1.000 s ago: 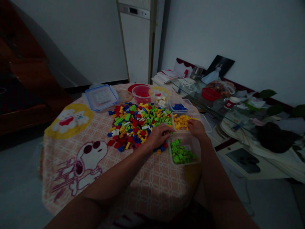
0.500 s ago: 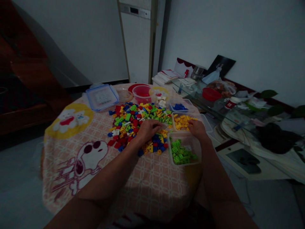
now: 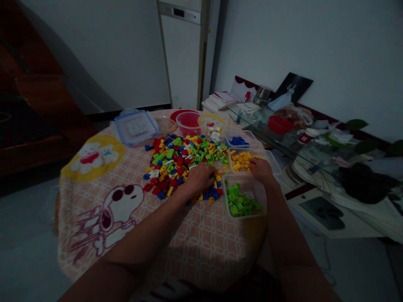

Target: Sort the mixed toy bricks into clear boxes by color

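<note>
A heap of mixed toy building bricks [image 3: 179,161] in red, blue, yellow, green and white lies mid-table. My left hand [image 3: 201,178] is down at the heap's right side, its fingers curled in among the bricks; what they hold, if anything, is hidden. My right hand [image 3: 261,169] rests at the right rim of a clear box of yellow bricks [image 3: 242,160]. Its fingers are bent toward the box, and their tips are too dark to make out. Nearer me stands a clear box of green bricks [image 3: 241,201]. Farther off is a box of blue bricks [image 3: 237,141].
Behind the heap are a blue-rimmed lid [image 3: 136,127], a pink-looking round tub [image 3: 189,121] and some white bricks [image 3: 215,133]. A patterned cloth [image 3: 201,235] covers the table. To the right, a cluttered glass shelf [image 3: 262,128] runs close to the table edge.
My left hand has shifted slightly down and right, its fingers now curling lower into the bricks. My right hand has stayed by the yellow box. The view has shifted slightly.
</note>
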### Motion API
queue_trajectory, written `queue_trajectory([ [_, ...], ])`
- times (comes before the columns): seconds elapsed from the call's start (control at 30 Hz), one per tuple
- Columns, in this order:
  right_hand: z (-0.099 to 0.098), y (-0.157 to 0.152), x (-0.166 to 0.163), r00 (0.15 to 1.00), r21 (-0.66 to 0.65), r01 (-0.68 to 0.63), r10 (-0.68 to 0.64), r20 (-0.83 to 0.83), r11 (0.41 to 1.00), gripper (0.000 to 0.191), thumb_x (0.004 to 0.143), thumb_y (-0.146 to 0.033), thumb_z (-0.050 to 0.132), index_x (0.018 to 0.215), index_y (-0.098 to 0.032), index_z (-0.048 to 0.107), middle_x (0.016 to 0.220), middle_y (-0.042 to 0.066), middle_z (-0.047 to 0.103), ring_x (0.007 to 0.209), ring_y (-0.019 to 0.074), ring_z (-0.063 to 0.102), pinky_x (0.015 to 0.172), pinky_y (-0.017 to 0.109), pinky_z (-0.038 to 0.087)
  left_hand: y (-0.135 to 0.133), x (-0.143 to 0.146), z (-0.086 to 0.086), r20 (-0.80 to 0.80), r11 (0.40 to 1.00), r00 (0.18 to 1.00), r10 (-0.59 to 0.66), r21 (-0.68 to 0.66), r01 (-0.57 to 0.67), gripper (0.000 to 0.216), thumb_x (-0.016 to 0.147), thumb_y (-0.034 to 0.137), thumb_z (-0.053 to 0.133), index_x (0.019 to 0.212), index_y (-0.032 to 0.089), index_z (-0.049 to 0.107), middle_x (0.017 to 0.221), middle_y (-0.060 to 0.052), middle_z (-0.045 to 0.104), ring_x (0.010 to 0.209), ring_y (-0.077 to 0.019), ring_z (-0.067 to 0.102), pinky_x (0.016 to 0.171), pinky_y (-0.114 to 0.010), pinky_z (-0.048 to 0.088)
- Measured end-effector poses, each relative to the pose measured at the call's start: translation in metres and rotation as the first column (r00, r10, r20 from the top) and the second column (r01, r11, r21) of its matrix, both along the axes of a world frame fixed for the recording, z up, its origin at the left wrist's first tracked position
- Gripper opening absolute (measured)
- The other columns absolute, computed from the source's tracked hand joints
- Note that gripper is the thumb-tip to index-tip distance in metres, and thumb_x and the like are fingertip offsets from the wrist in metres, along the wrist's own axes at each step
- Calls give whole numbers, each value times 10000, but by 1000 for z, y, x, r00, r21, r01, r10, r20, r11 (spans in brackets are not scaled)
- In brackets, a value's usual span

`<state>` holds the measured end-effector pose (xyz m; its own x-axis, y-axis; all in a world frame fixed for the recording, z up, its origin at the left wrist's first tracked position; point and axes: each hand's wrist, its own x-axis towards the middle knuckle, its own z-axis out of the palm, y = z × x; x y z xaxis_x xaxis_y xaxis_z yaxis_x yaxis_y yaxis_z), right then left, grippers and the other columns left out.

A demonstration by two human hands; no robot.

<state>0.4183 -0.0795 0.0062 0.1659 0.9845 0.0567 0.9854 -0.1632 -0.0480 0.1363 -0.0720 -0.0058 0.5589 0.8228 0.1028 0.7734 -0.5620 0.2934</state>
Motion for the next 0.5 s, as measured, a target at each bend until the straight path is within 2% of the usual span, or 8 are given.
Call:
queue_trajectory([
  [0.17,4,-2,-1,1000,-4,-8,8,7,1000,339,958,-192,533,1197,-189,773,1252,123,772,1143,245,687,971,318,493,1,-1,-1,31,1000,999,-15,-18,15,215,778,116,687,930,226,791,995,-92,768,979,-273,698,785,-316,535],
  [0.33,7,-4,-4,1000,-34,10,-10,-9,999,349,960,-182,546,1233,-176,763,1289,130,758,1176,252,681,982,311,486,4,-3,-1,38,999,999,-27,-29,28,216,814,133,677,949,236,810,1008,-83,765,994,-266,703,841,-326,550],
  [0.5,5,-5,-3,1000,-6,1,-1,-22,1000,343,972,-200,548,1236,-162,763,1303,145,749,1198,269,670,1006,332,484,3,-2,3,194,999,980,-36,9,35,189,888,177,665,1018,217,795,1055,-88,783,1047,-271,704,907,-359,550],
])
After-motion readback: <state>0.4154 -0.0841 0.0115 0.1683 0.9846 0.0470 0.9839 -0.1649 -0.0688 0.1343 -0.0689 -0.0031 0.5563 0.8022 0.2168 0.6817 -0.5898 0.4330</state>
